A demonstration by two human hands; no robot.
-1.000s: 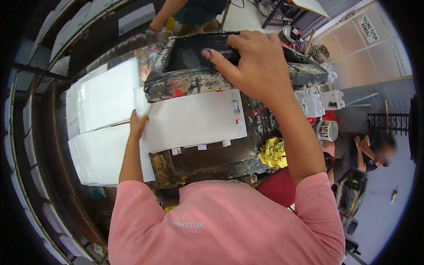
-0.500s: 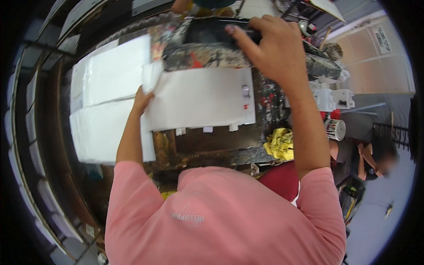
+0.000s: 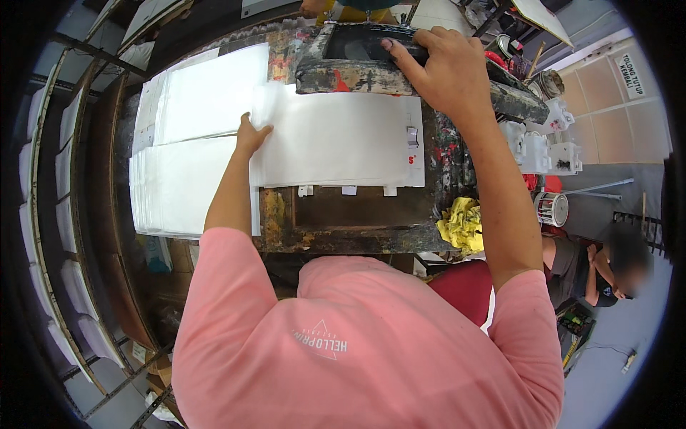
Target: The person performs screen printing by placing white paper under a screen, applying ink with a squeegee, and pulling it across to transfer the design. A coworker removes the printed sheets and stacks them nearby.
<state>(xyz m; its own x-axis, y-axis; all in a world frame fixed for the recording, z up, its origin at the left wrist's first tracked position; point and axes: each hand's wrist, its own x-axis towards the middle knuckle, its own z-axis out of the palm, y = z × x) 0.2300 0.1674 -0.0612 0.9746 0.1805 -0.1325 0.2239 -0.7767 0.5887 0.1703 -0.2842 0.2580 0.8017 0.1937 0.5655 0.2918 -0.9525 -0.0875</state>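
We could pass over the white sheets (image 3: 204,93) at upper left and the brown board (image 3: 364,211) at centre; the paint-stained wooden frame (image 3: 357,79) bars us at upper centre, the crumpled yellow heap (image 3: 461,225) right of centre.

Printing workshop, paint-spattered table (image 3: 277,214), ink-stained frame (image 3: 357,77), stacked white sheets (image 3: 214,86), metal racks (image 3: 100,55)

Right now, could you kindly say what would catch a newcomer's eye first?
The pink shirt fills the lower middle. Above, the right hand rests on a paint-stained frame, while the left hand touches the left edge of a white sheet. A crumpled yellow bundle lies right of centre.
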